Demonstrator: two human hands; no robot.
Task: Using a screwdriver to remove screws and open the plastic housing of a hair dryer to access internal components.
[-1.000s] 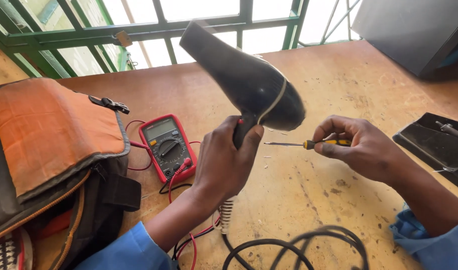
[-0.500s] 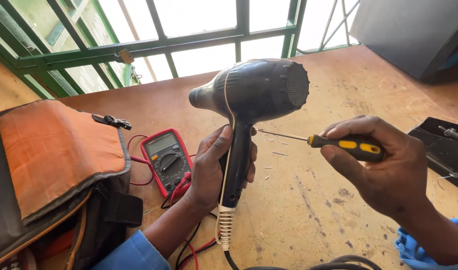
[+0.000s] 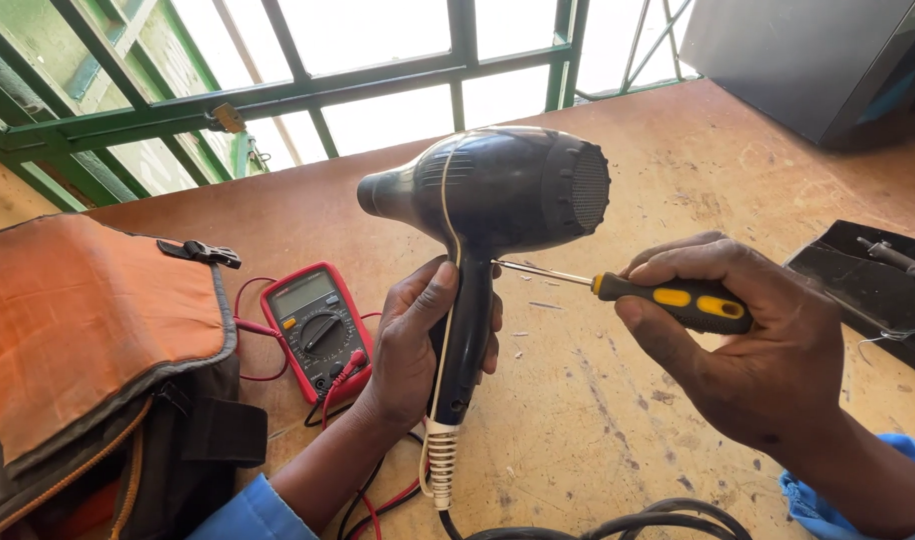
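Head view: left hand (image 3: 418,345) grips black hair dryer (image 3: 498,200) upright by its handle above the wooden bench (image 3: 598,420), steadying it; right hand (image 3: 748,340) clasps yellow-black screwdriver (image 3: 668,298), tip touching the handle's top.

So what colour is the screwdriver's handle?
Black with yellow patches on the screwdriver, seen in the head view.

I see a black hair dryer (image 3: 498,190) held upright off the counter, its handle pointing down, nozzle to the left and mesh rear grille to the right. A pale seam line runs over the body and down the handle to a ribbed cord guard. A screwdriver (image 3: 638,292) with a black-and-yellow handle lies nearly level, its thin metal tip touching the handle's top.
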